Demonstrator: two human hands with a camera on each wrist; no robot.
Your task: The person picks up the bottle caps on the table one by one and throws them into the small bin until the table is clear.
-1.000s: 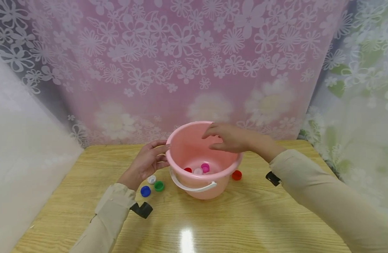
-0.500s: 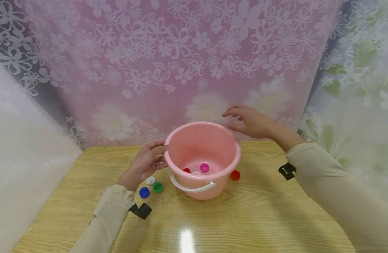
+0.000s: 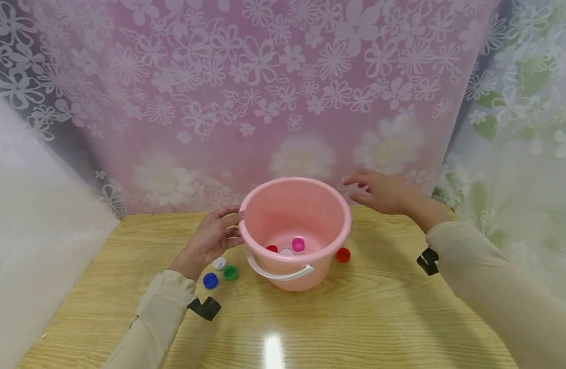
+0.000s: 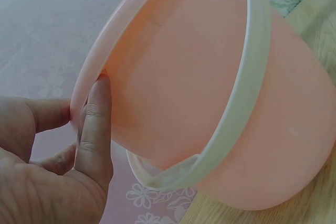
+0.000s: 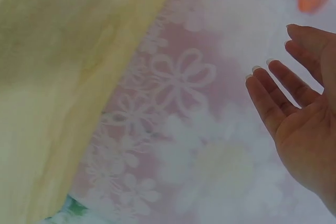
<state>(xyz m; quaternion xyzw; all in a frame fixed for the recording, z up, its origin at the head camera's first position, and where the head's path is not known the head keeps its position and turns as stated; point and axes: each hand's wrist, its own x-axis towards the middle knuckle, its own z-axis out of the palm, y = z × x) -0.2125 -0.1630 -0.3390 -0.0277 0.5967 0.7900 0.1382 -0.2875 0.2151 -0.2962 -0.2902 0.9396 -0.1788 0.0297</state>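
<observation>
A pink bucket (image 3: 296,271) stands upright on the wooden table, its white handle (image 3: 283,277) hanging down at the front. Inside lie a red cap (image 3: 271,248), a magenta cap (image 3: 298,244) and a pale cap (image 3: 286,252). My left hand (image 3: 211,238) pinches the bucket's left rim; in the left wrist view its fingers (image 4: 94,129) lie against the rim's outside. To the right of the bucket and above the table's back edge, my right hand (image 3: 380,192) is empty, its fingers relaxed and spread, as the right wrist view shows (image 5: 310,108).
Left of the bucket, a white cap (image 3: 219,263), a green cap (image 3: 229,272) and a blue cap (image 3: 210,280) lie on the table (image 3: 357,328). Another red cap (image 3: 343,255) lies just right of it. Flowered curtains (image 3: 283,102) hang behind and at the sides.
My right hand has moved from over the bucket's opening out to the right, first rising and then lowering a little. My left hand has stayed at the rim.
</observation>
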